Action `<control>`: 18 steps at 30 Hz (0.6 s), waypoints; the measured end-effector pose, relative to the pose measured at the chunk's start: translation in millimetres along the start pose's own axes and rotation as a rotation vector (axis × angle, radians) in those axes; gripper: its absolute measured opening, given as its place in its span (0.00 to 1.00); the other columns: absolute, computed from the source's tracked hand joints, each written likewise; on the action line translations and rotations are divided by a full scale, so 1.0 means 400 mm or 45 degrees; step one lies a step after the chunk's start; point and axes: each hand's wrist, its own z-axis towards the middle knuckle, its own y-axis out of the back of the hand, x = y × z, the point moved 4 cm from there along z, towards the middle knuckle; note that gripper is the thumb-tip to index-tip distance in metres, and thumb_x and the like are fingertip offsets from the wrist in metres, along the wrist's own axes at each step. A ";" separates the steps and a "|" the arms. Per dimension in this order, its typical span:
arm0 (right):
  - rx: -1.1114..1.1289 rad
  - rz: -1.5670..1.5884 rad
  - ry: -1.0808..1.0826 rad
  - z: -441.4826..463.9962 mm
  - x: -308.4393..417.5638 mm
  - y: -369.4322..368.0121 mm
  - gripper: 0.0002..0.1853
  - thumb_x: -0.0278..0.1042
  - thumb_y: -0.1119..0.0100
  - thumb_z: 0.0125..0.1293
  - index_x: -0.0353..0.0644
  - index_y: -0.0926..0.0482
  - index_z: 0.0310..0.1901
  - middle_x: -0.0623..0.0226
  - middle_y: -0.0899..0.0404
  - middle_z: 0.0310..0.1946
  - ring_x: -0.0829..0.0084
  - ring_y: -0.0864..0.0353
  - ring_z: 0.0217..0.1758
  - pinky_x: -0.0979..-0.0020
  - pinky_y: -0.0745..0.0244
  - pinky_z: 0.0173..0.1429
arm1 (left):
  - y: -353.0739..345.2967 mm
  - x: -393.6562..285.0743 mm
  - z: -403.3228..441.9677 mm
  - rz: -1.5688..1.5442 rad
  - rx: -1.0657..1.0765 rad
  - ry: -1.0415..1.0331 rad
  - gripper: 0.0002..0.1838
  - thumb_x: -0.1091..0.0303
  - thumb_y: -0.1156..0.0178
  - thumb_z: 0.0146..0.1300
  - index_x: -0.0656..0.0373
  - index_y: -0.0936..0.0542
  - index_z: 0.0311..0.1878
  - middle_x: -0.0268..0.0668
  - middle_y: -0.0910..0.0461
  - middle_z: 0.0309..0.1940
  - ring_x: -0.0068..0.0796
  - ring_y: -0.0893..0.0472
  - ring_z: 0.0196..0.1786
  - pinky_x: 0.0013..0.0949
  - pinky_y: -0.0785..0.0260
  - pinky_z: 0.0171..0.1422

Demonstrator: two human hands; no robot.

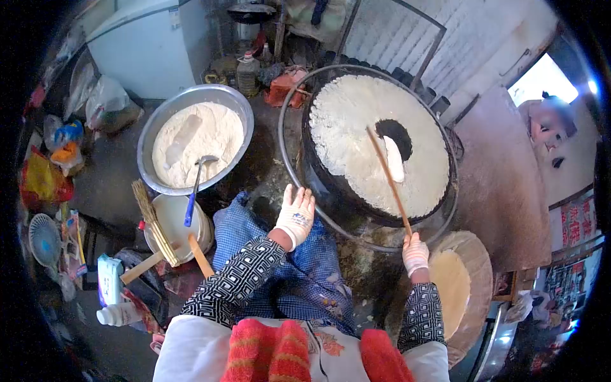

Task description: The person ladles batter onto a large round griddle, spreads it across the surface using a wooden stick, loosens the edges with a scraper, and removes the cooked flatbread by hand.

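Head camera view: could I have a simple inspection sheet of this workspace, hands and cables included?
Surface: round griddle, mostly coated in pale batter, dark patch bare near its middle.
Job's things: wooden stick across the griddle, beside a white lump; metal basin of pale mixture with a blue-handled ladle.
Clutter: plastic bag, white bottle and brush at left.
Hands: right hand grips the stick; left hand by the metal ring, contact unclear.
Cables: nothing seen.
Surroundings: white cabinet, corrugated panel behind.
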 end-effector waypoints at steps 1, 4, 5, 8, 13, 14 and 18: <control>-0.027 -0.004 -0.033 0.006 -0.022 -0.007 0.15 0.45 0.51 0.72 0.40 0.29 0.40 0.45 0.20 0.24 0.42 0.19 0.29 0.44 0.26 0.34 | 0.003 0.004 -0.003 0.005 0.012 0.012 0.25 0.66 0.58 0.68 0.63 0.30 0.66 0.44 0.33 0.70 0.43 0.39 0.75 0.66 0.68 0.78; -0.056 0.022 -0.130 0.061 -0.069 -0.051 0.14 0.44 0.51 0.71 0.40 0.31 0.39 0.46 0.20 0.24 0.42 0.20 0.29 0.44 0.26 0.34 | -0.007 0.032 0.010 -0.034 -0.020 0.039 0.25 0.65 0.54 0.66 0.63 0.30 0.65 0.44 0.33 0.69 0.43 0.38 0.74 0.66 0.69 0.78; -0.081 0.043 -0.071 0.061 -0.053 -0.047 0.14 0.44 0.51 0.71 0.41 0.31 0.39 0.46 0.20 0.24 0.42 0.20 0.30 0.44 0.26 0.34 | -0.007 0.045 0.012 -0.043 -0.025 0.043 0.26 0.65 0.53 0.66 0.63 0.30 0.65 0.44 0.33 0.69 0.43 0.37 0.74 0.66 0.69 0.78; -0.125 0.301 0.120 0.028 0.010 0.009 0.12 0.44 0.50 0.70 0.44 0.30 0.40 0.45 0.21 0.22 0.42 0.20 0.29 0.43 0.27 0.34 | -0.025 0.081 0.036 -0.041 -0.053 0.087 0.26 0.64 0.51 0.65 0.63 0.30 0.65 0.44 0.33 0.69 0.43 0.38 0.74 0.67 0.68 0.77; -0.154 -0.030 -0.080 0.094 -0.083 -0.041 0.16 0.46 0.50 0.71 0.40 0.29 0.37 0.46 0.21 0.22 0.42 0.20 0.27 0.47 0.26 0.32 | -0.001 0.148 0.080 -0.096 0.073 0.200 0.25 0.67 0.57 0.68 0.58 0.32 0.68 0.39 0.36 0.72 0.41 0.40 0.76 0.70 0.70 0.77; -0.167 -0.043 -0.048 0.101 -0.074 -0.031 0.16 0.47 0.50 0.71 0.40 0.29 0.38 0.45 0.21 0.22 0.42 0.20 0.27 0.46 0.27 0.31 | -0.005 0.159 0.088 -0.072 0.079 0.220 0.26 0.65 0.55 0.68 0.56 0.33 0.69 0.37 0.37 0.73 0.41 0.41 0.76 0.71 0.71 0.76; 0.011 0.037 0.021 0.072 -0.007 0.009 0.14 0.45 0.52 0.72 0.41 0.28 0.41 0.42 0.22 0.23 0.40 0.22 0.28 0.45 0.30 0.32 | -0.006 0.213 0.119 -0.087 0.018 0.275 0.26 0.63 0.50 0.65 0.53 0.31 0.67 0.35 0.36 0.72 0.40 0.39 0.74 0.70 0.67 0.76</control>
